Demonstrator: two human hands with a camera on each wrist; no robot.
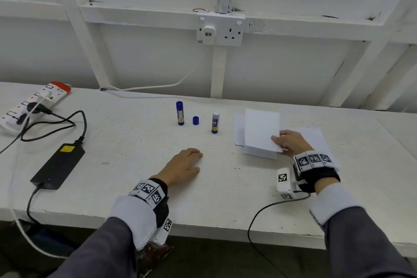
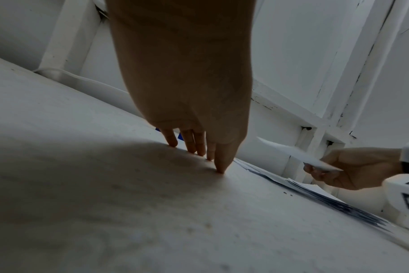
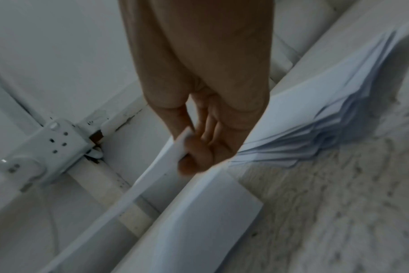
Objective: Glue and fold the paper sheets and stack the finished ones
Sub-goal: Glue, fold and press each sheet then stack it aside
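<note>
Paper sheet [image 1: 261, 130] pinched by R hand [image 1: 290, 142], long axis toward wall, L hand [image 1: 184, 168] flat on table [image 1: 135, 142].

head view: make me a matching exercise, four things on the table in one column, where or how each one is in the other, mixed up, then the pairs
Things
1. left hand
2. right hand
3. loose blue cap
4. black power adapter

States
A. stands between the two glue sticks
B. pinches a white paper sheet above the paper stack
C. lies near the table's left front edge, cables plugged in
D. rests on the bare table, holding nothing

Pairs: 1-D, 2-B, 3-A, 4-C
</note>
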